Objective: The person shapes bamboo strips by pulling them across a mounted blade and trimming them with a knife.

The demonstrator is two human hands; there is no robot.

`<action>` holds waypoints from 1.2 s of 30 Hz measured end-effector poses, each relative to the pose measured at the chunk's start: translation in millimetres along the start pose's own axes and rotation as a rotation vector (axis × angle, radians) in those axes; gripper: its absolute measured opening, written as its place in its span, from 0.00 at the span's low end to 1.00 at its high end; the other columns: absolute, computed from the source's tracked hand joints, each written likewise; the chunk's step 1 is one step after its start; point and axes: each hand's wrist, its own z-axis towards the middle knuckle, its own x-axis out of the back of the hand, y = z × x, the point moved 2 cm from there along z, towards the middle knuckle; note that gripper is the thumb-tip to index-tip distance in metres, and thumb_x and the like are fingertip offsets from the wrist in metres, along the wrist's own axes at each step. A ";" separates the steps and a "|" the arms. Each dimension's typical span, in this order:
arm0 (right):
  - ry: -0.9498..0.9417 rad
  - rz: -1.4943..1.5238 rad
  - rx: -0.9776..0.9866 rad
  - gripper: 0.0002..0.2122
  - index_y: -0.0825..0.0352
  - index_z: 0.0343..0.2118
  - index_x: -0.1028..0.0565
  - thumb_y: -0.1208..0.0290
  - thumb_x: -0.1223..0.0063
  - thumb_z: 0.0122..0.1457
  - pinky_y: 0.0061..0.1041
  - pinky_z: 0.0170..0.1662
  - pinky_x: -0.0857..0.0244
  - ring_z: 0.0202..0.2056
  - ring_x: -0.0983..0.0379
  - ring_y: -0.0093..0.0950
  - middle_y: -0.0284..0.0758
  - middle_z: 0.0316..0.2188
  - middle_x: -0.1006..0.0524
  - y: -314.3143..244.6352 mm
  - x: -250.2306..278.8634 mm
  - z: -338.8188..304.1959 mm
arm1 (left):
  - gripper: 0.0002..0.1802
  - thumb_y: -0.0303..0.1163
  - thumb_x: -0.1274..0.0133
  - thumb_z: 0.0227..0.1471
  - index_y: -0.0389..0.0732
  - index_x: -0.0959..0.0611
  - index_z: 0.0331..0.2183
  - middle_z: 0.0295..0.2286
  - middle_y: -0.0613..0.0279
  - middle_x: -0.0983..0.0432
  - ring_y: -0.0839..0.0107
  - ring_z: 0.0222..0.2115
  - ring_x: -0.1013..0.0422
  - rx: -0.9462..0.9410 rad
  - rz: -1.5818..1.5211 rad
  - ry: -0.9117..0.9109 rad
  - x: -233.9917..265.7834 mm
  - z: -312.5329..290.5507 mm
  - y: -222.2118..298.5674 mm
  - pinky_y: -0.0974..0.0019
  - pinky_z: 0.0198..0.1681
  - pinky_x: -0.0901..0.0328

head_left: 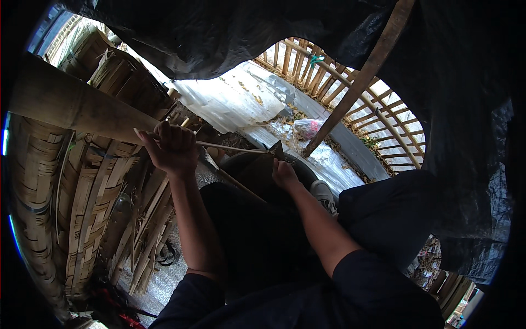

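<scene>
My left hand (171, 147) is closed in a fist around a thin, pale bamboo strip (233, 148), beside a thick bamboo pole (82, 107). The strip runs right to a dark, pointed flat piece (277, 150) at my right hand (285, 174). My right hand's fingers are closed on that dark piece; whether it is cloth or a blade I cannot tell. Between my knees, below the strip, is a dark rounded shape (246, 167), mostly in shadow. A slimmer stick (241, 185) slants down beneath my hands.
Woven bamboo panels (44, 181) stand at the left, with split bamboo pieces (148, 230) beside them. Black plastic sheeting (219, 33) hangs overhead. A slanting wooden post (361, 82) crosses before a bamboo fence (394, 126). A clear plastic bag (307, 128) and my shoe (323, 194) are ahead.
</scene>
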 end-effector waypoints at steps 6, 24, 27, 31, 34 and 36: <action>0.018 0.122 0.262 0.22 0.74 0.32 0.28 0.60 0.72 0.63 0.41 0.42 0.33 0.35 0.27 0.47 0.54 0.26 0.25 -96.0 -6.4 -14.0 | 0.31 0.62 0.67 0.55 0.50 0.44 0.12 0.09 0.74 0.58 0.80 0.10 0.64 -0.034 0.054 0.111 6.5 -1.6 14.5 0.71 0.13 0.64; -0.031 -0.125 -0.189 0.25 0.76 0.28 0.26 0.59 0.73 0.63 0.42 0.44 0.35 0.37 0.29 0.52 0.55 0.26 0.25 42.3 -18.1 3.4 | 0.32 0.64 0.67 0.54 0.50 0.45 0.12 0.09 0.75 0.59 0.80 0.11 0.64 -0.019 -0.006 0.073 4.4 1.7 5.3 0.71 0.14 0.65; -0.038 -0.066 -0.104 0.25 0.77 0.27 0.27 0.59 0.72 0.63 0.43 0.42 0.34 0.35 0.28 0.52 0.55 0.26 0.25 -6.0 -26.6 7.6 | 0.32 0.63 0.67 0.55 0.50 0.45 0.12 0.09 0.75 0.58 0.80 0.11 0.64 -0.017 0.017 0.081 2.2 -0.6 11.4 0.71 0.14 0.65; 0.023 0.116 0.101 0.25 0.77 0.27 0.27 0.58 0.72 0.63 0.44 0.42 0.34 0.35 0.28 0.52 0.56 0.25 0.26 -48.2 -22.8 0.8 | 0.31 0.62 0.68 0.55 0.50 0.45 0.12 0.09 0.75 0.58 0.80 0.11 0.64 -0.046 0.039 0.111 7.1 0.5 14.2 0.71 0.14 0.65; 0.021 -0.051 -0.104 0.25 0.77 0.28 0.27 0.58 0.71 0.63 0.43 0.43 0.34 0.36 0.28 0.52 0.57 0.26 0.26 39.4 -28.1 -5.8 | 0.31 0.62 0.68 0.56 0.50 0.45 0.12 0.08 0.75 0.58 0.80 0.11 0.64 -0.035 0.003 0.045 9.3 2.7 15.3 0.71 0.14 0.65; -0.008 -0.142 -0.224 0.25 0.77 0.28 0.27 0.58 0.71 0.63 0.43 0.43 0.34 0.36 0.28 0.52 0.57 0.27 0.26 55.7 -19.4 -10.9 | 0.31 0.62 0.68 0.56 0.50 0.44 0.12 0.08 0.75 0.58 0.80 0.11 0.64 -0.034 0.016 0.048 7.4 1.3 11.8 0.71 0.14 0.65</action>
